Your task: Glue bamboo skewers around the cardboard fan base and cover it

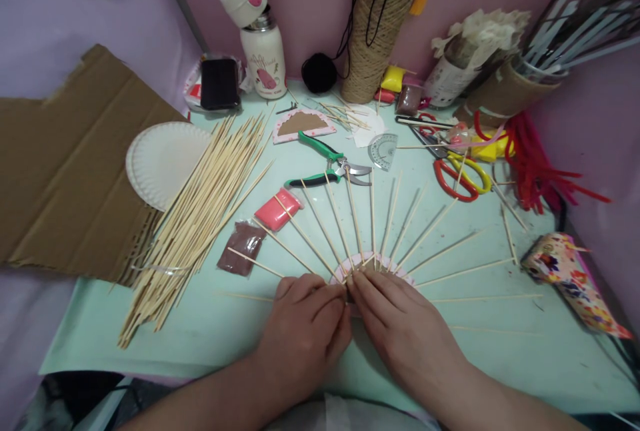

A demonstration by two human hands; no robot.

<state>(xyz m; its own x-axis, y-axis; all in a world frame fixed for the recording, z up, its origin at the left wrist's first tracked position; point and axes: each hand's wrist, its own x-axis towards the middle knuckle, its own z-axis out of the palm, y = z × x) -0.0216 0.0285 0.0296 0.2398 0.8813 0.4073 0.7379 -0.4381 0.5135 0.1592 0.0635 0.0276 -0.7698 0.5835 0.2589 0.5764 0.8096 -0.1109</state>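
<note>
In the head view, thin wooden skewers (pixel 353 211) fan out from a half-round cardboard piece (pixel 397 270) with a pink-patterned rim, low in the middle of the table. My left hand (pixel 307 324) is closed at the left part of this piece, fingers curled around its edge. Stretched and close together, the fingers of my right hand (pixel 403 318) lie across its middle and press down there. My hands hide most of the piece and the inner ends of several skewers. Whether a small item sits under my fingertips, I cannot tell.
Left stands a skewer bundle (pixel 195 218) by a paper plate (pixel 163 161) and cardboard (pixel 75 178). Green-handled pruners (pixel 325 161), red clay (pixel 279 209) and brown clay (pixel 242 248) packets lie beyond. Scissors (pixel 457 178) and a patterned glue gun (pixel 570 281) are right; a bottle (pixel 263 58) and twine (pixel 375 31) behind.
</note>
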